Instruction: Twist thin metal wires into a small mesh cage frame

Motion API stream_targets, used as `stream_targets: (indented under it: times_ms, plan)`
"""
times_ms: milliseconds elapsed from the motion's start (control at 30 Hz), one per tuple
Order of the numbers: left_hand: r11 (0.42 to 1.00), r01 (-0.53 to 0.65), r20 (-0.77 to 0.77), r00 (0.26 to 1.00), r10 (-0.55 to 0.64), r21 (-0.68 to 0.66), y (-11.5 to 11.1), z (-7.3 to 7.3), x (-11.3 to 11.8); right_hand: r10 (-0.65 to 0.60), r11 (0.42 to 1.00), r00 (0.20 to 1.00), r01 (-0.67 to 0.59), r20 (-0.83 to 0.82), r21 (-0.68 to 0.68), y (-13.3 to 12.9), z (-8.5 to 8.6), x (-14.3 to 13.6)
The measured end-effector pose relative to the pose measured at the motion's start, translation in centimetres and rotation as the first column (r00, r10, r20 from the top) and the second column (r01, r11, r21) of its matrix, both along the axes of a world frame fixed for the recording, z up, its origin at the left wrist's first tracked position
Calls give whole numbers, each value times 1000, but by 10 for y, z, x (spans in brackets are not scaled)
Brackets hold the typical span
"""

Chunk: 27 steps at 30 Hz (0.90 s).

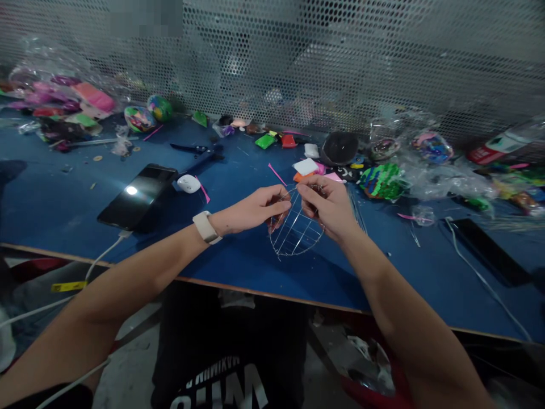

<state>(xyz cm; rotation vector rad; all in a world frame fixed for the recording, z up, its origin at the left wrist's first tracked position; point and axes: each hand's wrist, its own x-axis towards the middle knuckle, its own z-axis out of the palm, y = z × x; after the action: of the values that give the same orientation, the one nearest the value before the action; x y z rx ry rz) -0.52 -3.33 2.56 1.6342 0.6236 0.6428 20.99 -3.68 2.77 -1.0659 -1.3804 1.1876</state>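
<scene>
A rounded frame of thin silvery wire (298, 230), crossed by several straight wires, is held just above the blue table (238, 255). My left hand (266, 209) pinches its left upper edge between thumb and fingers. On the opposite side, my right hand (326, 204) has thumb and index finger closed on the upper edge, its other fingers curled behind. The lower part of the wire frame hangs free of both hands. More loose thin wires (357, 210) lie just beyond my right hand.
Behind the hands lie small colored packets (266, 141), a black bowl (339, 149) and a striped green piece (382, 182). Pliers (202, 159) and a phone (138, 196) are left; another phone (489, 250) lies right. A perforated metal panel (272, 62) closes the back.
</scene>
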Motion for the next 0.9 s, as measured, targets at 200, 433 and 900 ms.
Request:
stream_targets:
  times_ms: [200,433,900]
  plan:
    - [999,35,-36,999,-35,-7,-1,3,-2,1,1000,1000,-2,-3,-12,1,-2,1]
    - [999,20,-7,1000,-21,-28,1,-1,-2,2,1000,999,-3,-34,-24,0,-1,-2]
    - [995,29,11,1000,-28,-97,-3,0,0,53,992,997,-59,-58,-109,5,-6,2]
